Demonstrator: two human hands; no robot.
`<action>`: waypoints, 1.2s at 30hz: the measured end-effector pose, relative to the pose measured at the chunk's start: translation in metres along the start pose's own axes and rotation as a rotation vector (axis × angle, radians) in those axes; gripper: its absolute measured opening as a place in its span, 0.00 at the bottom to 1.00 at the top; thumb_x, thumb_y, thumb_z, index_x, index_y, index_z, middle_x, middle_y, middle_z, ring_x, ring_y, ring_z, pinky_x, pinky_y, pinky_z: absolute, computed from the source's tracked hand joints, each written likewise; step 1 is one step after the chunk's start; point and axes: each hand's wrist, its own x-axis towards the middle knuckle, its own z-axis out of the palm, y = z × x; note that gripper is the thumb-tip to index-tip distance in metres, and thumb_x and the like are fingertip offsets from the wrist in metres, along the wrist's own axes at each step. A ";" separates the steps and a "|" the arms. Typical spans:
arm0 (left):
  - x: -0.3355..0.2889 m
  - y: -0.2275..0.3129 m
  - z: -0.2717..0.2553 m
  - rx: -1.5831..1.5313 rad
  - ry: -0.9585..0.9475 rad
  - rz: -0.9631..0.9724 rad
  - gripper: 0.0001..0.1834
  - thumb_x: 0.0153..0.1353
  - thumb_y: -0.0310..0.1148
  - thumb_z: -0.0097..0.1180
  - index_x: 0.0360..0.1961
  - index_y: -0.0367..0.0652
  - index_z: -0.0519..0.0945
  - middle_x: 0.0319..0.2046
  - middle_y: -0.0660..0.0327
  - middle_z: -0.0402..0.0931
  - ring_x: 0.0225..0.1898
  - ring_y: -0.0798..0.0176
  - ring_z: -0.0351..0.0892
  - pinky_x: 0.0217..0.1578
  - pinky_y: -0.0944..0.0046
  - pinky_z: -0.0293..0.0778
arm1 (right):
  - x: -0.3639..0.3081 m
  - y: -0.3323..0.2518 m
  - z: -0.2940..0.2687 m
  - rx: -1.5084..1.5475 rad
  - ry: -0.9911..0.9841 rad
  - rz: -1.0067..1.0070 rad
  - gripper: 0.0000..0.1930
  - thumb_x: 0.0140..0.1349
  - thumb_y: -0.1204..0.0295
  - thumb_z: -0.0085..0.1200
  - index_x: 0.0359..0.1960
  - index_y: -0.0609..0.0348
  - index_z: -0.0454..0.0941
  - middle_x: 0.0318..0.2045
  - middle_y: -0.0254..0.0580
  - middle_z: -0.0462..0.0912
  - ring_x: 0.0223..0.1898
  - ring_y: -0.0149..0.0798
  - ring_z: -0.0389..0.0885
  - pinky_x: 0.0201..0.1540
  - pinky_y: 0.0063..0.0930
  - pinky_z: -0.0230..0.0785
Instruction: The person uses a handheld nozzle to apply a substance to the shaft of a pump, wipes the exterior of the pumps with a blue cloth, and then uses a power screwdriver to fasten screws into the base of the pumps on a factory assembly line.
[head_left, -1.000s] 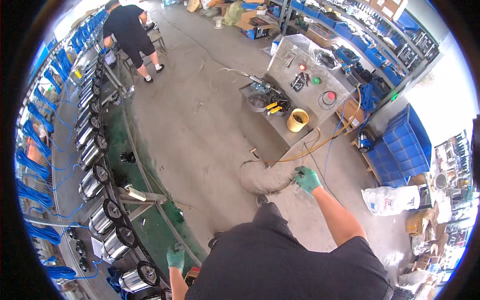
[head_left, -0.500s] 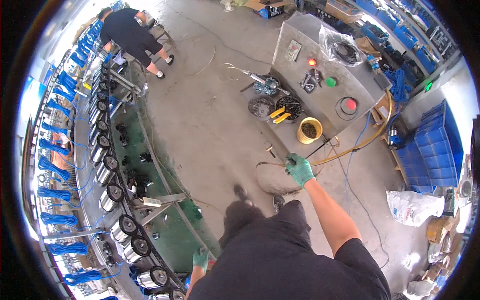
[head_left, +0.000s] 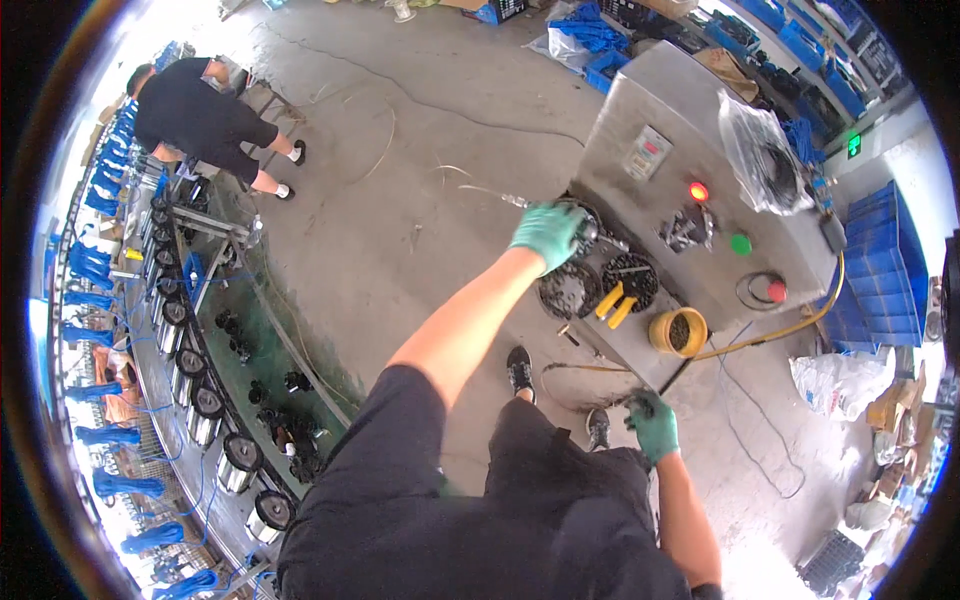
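My left hand [head_left: 546,238] in a green glove reaches forward, its fingers closed round a powered screwdriver [head_left: 603,238] that lies over a bowl at the bench's left side. Beside it stand a bowl of small metal parts [head_left: 568,290] and a dark bowl of black parts [head_left: 640,270]. Yellow-handled pliers [head_left: 615,305] rest at that second bowl. My right hand [head_left: 655,425], also gloved green, is low near the bench's front corner. Its fingers are curled and look dark; whether they hold something small, I cannot make out. A yellow tub [head_left: 678,332] of small parts is nearest to it.
A metal control cabinet [head_left: 690,130] with a lit red button stands beyond the bowls. On the left runs a conveyor line [head_left: 185,440] with metal cylinders and blue cable bundles. Another person [head_left: 200,120] bends over it. Hoses and cables [head_left: 770,455] trail across the floor.
My left hand has swung from the conveyor side forward to the screwdriver and closed on it. My right hand has drawn back from the bench edge. My view has turned and stepped toward the bench.
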 end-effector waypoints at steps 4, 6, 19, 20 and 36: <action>0.073 -0.010 0.041 0.187 -0.429 0.064 0.20 0.61 0.38 0.61 0.54 0.51 0.80 0.53 0.59 0.80 0.56 0.52 0.79 0.54 0.49 0.75 | -0.026 -0.009 0.018 0.228 0.057 0.119 0.16 0.69 0.76 0.53 0.58 0.63 0.77 0.40 0.44 0.85 0.29 0.33 0.83 0.32 0.27 0.78; 0.082 -0.016 0.054 0.199 -0.419 0.115 0.17 0.61 0.37 0.62 0.52 0.51 0.82 0.53 0.60 0.79 0.56 0.52 0.79 0.53 0.48 0.77 | -0.032 -0.005 0.028 0.270 0.072 0.158 0.16 0.70 0.76 0.52 0.59 0.61 0.75 0.40 0.44 0.85 0.30 0.34 0.83 0.32 0.28 0.79; -0.003 0.009 -0.044 -0.384 0.007 -0.035 0.17 0.58 0.37 0.66 0.43 0.42 0.75 0.44 0.46 0.75 0.46 0.39 0.78 0.49 0.45 0.74 | 0.014 -0.021 0.055 -0.007 -0.001 -0.248 0.13 0.69 0.75 0.56 0.53 0.62 0.79 0.38 0.42 0.86 0.30 0.35 0.84 0.36 0.28 0.80; -0.022 0.019 -0.049 -0.478 0.127 -0.129 0.19 0.57 0.37 0.68 0.41 0.39 0.74 0.43 0.44 0.75 0.45 0.38 0.77 0.50 0.44 0.73 | 0.015 -0.041 0.057 -0.092 0.014 -0.343 0.13 0.68 0.74 0.57 0.53 0.62 0.79 0.36 0.43 0.86 0.30 0.36 0.85 0.37 0.28 0.80; -0.207 0.134 -0.067 -1.594 0.346 -0.825 0.24 0.71 0.53 0.55 0.55 0.46 0.74 0.40 0.66 0.76 0.41 0.68 0.79 0.38 0.64 0.80 | -0.013 -0.139 0.098 0.096 -0.397 -0.489 0.31 0.55 0.73 0.60 0.63 0.57 0.69 0.45 0.54 0.83 0.47 0.52 0.84 0.50 0.41 0.76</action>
